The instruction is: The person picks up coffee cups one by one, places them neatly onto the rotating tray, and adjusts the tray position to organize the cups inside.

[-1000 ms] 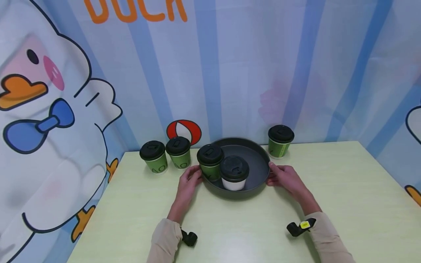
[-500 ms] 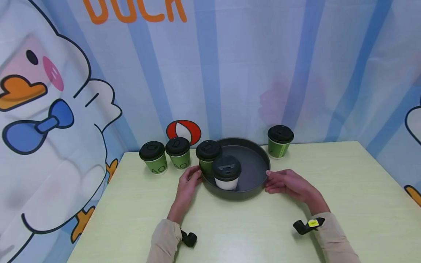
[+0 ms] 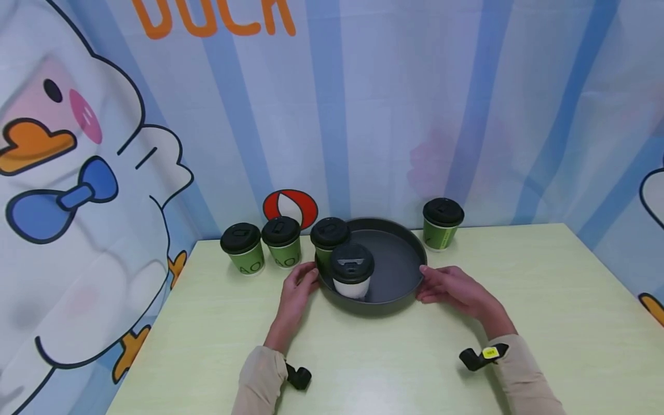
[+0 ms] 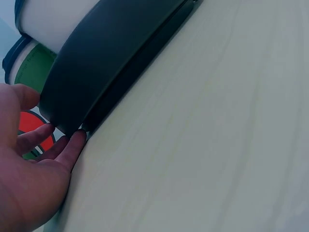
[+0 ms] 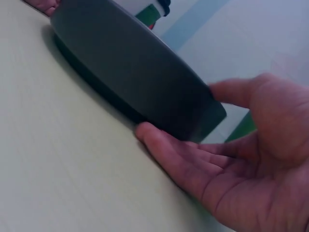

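A dark grey round baking pan [image 3: 394,265] is held between both hands at the middle of the table. My left hand [image 3: 297,294] grips its left side, thumb at the rim and fingertips at the bottom edge in the left wrist view. On the opposite side my right hand [image 3: 456,291] pinches the wall, thumb over the rim and fingers [image 5: 164,150] low against the base. Inside the pan, toward the left, stand a white paper cup [image 3: 351,288] with a black lid and, behind it, a green lidded cup [image 3: 324,256], partly hidden.
Two green cups with black lids, one farther left [image 3: 248,259] and one nearer the pan [image 3: 285,252], stand at the table's back left. Another green cup [image 3: 440,235] is behind the pan's right side. A printed duck curtain [image 3: 384,115] hangs along the table's back edge.
The white cup has shifted left and the green cup beside it backward, as the pan turns. My right hand has moved slightly toward me along the rim; the left stays put.
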A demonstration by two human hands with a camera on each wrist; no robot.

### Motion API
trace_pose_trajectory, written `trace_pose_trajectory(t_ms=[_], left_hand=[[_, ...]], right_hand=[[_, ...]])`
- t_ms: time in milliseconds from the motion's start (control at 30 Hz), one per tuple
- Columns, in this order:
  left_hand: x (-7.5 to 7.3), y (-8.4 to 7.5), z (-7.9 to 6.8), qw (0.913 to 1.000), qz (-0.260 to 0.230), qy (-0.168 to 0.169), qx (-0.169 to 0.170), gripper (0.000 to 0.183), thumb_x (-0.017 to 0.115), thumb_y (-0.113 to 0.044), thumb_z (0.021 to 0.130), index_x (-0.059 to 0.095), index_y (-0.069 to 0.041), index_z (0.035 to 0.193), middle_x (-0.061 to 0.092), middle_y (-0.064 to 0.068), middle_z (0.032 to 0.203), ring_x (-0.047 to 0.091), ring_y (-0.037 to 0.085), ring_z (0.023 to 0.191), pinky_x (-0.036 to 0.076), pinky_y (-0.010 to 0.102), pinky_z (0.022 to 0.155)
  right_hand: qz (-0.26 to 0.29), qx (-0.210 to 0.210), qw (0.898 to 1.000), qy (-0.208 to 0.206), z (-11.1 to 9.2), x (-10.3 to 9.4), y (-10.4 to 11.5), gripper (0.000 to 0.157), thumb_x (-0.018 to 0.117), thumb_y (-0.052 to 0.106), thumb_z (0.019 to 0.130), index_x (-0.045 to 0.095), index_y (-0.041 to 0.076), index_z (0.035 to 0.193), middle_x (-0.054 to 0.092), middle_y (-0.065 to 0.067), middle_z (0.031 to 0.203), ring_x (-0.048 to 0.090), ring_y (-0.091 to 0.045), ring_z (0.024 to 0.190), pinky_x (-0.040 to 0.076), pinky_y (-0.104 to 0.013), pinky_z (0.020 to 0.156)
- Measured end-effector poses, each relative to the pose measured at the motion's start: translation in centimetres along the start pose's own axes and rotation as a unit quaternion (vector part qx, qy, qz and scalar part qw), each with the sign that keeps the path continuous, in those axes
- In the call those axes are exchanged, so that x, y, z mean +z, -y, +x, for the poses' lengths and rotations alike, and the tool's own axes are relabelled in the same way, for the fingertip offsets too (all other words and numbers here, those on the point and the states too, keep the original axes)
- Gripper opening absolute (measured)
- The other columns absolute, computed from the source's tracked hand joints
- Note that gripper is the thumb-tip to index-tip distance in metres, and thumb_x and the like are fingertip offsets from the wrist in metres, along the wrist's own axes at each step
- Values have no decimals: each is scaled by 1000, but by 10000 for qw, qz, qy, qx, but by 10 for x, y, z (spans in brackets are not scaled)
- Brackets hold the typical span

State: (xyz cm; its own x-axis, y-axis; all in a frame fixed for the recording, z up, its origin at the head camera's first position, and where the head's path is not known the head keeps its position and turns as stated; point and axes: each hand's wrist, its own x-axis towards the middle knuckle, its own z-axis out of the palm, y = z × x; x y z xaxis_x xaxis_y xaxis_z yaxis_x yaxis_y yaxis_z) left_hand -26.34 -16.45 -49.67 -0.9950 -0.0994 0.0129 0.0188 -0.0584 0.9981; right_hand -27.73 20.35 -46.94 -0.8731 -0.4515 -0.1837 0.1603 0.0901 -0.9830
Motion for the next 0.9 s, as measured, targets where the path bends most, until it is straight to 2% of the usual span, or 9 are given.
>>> trace_pose_trajectory(t_ms=[100,167,333,433,500,733,800,900], left_hand=[[0,-1,0,10000,21,0,13,39,58,-16,106,56,4,140,55,21,140,61,28,122,52,41,109],[1,-1,0,10000,40,-21,-10,39,57,-16,106,56,4,140,56,20,139,61,28,122,52,40,108],[0,-2,0,10000,67,-43,-35,38,56,-16,107,57,3,140,56,20,139,61,28,122,53,39,107],[0,-2,0,9999,71,-49,-57,38,57,-16,106,57,2,140,56,19,138,61,28,122,53,38,106],[1,-2,0,9999,78,-43,-49,38,57,-16,106,57,2,140,56,19,138,60,28,123,53,38,107],[0,-2,-1,10000,63,-22,-44,37,56,-14,106,57,3,140,56,19,139,59,27,124,53,40,107],[1,-3,-1,10000,54,-20,-41,38,55,-14,107,56,3,140,56,19,140,59,26,124,52,41,108],[2,-3,-1,10000,29,-16,-32,38,55,-14,107,55,4,141,55,20,141,59,25,123,51,42,109]], right_hand=[[-46,68,9994,345,-2,-4,0,50,51,29,111,58,-20,119,70,-24,108,73,-27,95,62,-38,91],[-54,54,9995,320,-2,-5,0,53,50,31,111,55,-21,122,70,-24,109,73,-26,95,62,-38,91],[99,-132,9985,-526,3,2,1,59,49,36,111,50,-21,126,71,-15,98,72,-18,88,63,-31,85],[188,-214,9967,-754,6,6,0,58,50,34,111,47,-21,127,69,-12,93,71,-16,83,63,-31,84],[149,-178,9974,-677,5,5,0,56,50,33,111,49,-21,125,70,-12,93,71,-16,83,63,-31,84],[-60,-13,9999,108,0,-5,0,53,51,32,111,53,-19,125,71,-22,108,72,-24,95,62,-34,90],[-94,-39,9999,-27,0,-5,0,57,50,35,111,51,-20,127,71,-21,107,72,-23,94,62,-33,89],[-94,-112,9985,-532,3,0,0,62,48,39,111,49,-21,128,71,-15,99,71,-18,87,63,-30,85]])
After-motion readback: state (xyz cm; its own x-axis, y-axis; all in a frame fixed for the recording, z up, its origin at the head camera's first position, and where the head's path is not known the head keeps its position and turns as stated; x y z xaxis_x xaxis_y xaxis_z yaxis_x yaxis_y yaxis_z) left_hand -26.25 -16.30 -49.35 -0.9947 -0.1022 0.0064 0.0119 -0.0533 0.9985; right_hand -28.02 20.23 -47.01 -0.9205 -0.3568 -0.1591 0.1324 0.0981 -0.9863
